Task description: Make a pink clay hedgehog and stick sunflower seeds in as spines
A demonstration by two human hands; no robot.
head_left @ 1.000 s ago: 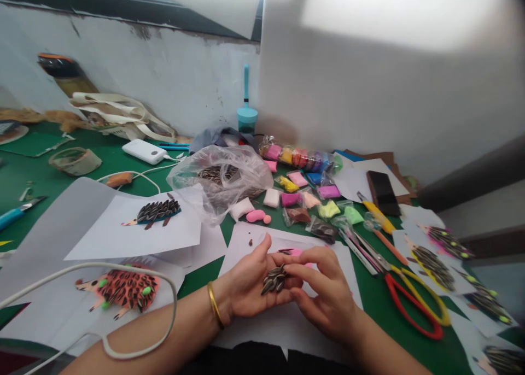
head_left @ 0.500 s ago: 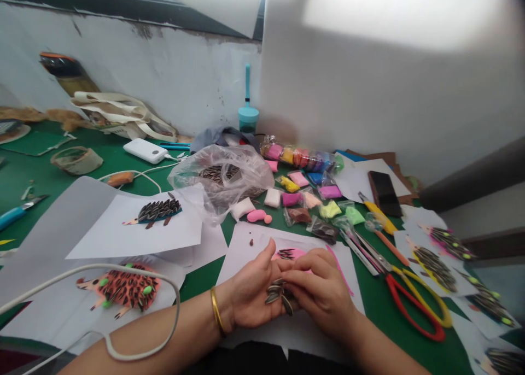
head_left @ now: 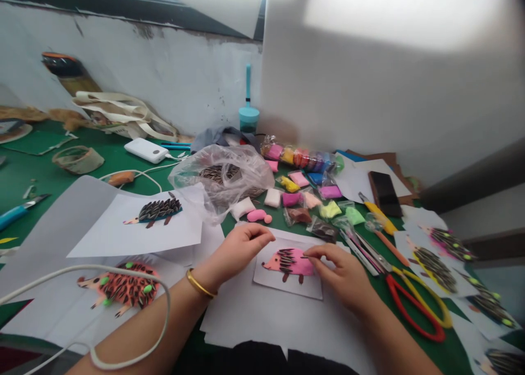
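Note:
A pink clay hedgehog (head_left: 292, 262) studded with dark sunflower seeds lies on a small white card (head_left: 287, 285) in front of me. My right hand (head_left: 342, 274) pinches a single sunflower seed (head_left: 312, 257) against the hedgehog's right end. My left hand (head_left: 241, 246) rests knuckles-up just left of the card, curled into a loose fist; the seeds it held a moment ago are hidden inside. A gold bangle (head_left: 199, 285) sits on that wrist.
Behind the card are a plastic bag of seeds (head_left: 223, 177) and several clay packets (head_left: 311, 198). Red-and-yellow scissors (head_left: 414, 305), pens and a phone (head_left: 383, 191) lie right. Finished hedgehog sheets lie left (head_left: 158, 211) and right (head_left: 435, 261). A white cable (head_left: 123, 270) loops over my left arm.
My left hand turned palm-down and closed over the seeds, moving away from me. My right hand took one seed and moved to the pink hedgehog, which now shows fully.

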